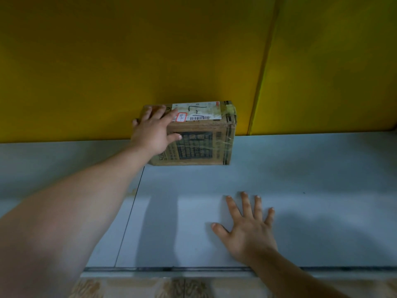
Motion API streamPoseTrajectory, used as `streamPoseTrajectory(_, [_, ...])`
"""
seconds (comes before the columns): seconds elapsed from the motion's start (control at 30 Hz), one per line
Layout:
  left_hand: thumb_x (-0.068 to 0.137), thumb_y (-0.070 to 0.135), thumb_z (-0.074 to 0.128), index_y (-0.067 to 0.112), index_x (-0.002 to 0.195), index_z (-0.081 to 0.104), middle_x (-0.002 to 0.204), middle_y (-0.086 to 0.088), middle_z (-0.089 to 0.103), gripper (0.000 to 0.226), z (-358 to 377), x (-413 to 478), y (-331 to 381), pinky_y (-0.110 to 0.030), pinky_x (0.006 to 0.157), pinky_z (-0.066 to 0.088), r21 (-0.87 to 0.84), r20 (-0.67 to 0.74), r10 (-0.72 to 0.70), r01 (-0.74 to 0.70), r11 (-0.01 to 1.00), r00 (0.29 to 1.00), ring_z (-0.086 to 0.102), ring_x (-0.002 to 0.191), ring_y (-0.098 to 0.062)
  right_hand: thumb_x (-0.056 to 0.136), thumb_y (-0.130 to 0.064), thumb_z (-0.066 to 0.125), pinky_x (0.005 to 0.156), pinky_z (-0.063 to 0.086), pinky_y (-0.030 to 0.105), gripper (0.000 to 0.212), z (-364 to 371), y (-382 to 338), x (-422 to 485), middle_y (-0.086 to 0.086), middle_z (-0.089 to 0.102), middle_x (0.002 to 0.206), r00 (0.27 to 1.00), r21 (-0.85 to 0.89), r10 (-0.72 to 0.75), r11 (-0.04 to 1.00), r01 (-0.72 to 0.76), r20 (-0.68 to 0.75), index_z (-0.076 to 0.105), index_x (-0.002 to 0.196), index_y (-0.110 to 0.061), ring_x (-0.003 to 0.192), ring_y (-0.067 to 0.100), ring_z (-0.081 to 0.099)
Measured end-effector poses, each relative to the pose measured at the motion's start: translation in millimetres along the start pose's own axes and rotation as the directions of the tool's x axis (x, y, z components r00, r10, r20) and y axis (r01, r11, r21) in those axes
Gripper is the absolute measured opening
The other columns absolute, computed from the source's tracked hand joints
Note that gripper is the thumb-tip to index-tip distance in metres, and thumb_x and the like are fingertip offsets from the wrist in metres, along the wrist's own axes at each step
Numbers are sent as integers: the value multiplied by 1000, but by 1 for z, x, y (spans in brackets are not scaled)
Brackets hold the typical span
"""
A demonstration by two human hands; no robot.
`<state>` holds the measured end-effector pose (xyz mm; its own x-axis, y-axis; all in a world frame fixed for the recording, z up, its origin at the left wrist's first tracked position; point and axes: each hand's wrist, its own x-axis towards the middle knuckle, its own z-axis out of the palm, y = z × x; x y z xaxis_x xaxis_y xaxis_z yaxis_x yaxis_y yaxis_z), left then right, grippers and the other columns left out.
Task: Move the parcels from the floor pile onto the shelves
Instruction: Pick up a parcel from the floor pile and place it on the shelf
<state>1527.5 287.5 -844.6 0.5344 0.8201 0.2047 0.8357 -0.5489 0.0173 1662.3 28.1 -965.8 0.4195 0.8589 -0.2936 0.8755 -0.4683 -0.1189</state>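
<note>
A brown cardboard parcel (199, 145) with a white shipping label and dark print stands on the pale grey shelf (300, 168), pushed up against the yellow back wall. My left hand (153, 131) wraps its upper left corner, fingers over the top and thumb on the front face. Nearer the shelf's front edge, my right hand (247, 224) lies flat on the board with the fingers spread and nothing in it.
The yellow back panel (129, 61) has a vertical seam at the right. A thin joint line crosses the shelf board under my left forearm. The shelf's front rim (193, 269) runs along the bottom, with patterned floor tiles (182, 287) below.
</note>
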Motion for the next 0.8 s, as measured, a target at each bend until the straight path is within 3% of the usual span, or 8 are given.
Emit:
streamPoseTrajectory(0.17, [87, 63, 53, 43, 151, 8, 163, 2, 6, 81, -8, -3, 4, -69, 111, 1, 17, 66, -17, 16, 1000, 998, -2, 149, -31, 62, -83, -6, 114, -10, 61, 102, -4, 0, -1, 0, -16, 164, 1000, 0, 7, 1000, -7, 19, -7, 154, -41, 149, 34, -19])
streamPoseTrajectory(0.3, [87, 63, 53, 40, 152, 7, 163, 0, 3, 83, -25, -21, 8, -65, 113, -2, -19, 65, -5, 6, 1000, 998, -2, 149, -26, 83, -84, 15, 115, -11, 60, 87, -10, -1, -4, 0, -17, 164, 998, 4, 11, 1000, -11, 61, -7, 155, -41, 148, 34, -21])
streamPoseTrajectory(0.4, [88, 61, 54, 39, 153, 7, 163, 2, 3, 83, -44, -44, 10, -59, 117, 0, -94, 109, 8, 2, 996, 994, 2, 149, -24, 87, -79, 25, 116, -8, 59, 85, -23, -2, -6, 1, -17, 164, 991, 11, 6, 1000, -7, 137, -5, 156, -39, 149, 34, -19])
streamPoseTrajectory(0.53, [88, 58, 56, 38, 153, 7, 163, 3, 1, 84, -82, -73, 9, -54, 118, 1, -139, 208, 18, 12, 990, 978, 1, 149, -24, 89, -70, 40, 120, 13, 50, 84, -84, -14, -14, 8, 5, 165, 989, 26, -31, 999, 28, 147, 13, 157, -28, 151, 32, 4])
streamPoseTrajectory(0.67, [90, 56, 55, 35, 154, 6, 163, 4, -2, 84, -139, -107, 13, -48, 120, 5, -171, 330, 12, 48, 984, 944, 0, 150, -23, 93, -68, 37, 120, 16, 46, 79, -173, -40, -57, 9, 12, 164, 992, -21, -91, 995, 93, 82, 20, 156, -24, 151, 31, 8])
streamPoseTrajectory(0.8, [89, 55, 56, 34, 154, 10, 163, 2, 3, 82, -222, -147, 17, -46, 118, 14, -187, 390, 23, 54, 981, 921, 8, 149, -23, 94, -67, 35, 120, 17, 47, 78, -256, -65, -135, 8, 16, 163, 985, -50, -102, 993, 110, 139, 20, 156, -23, 150, 29, 12])
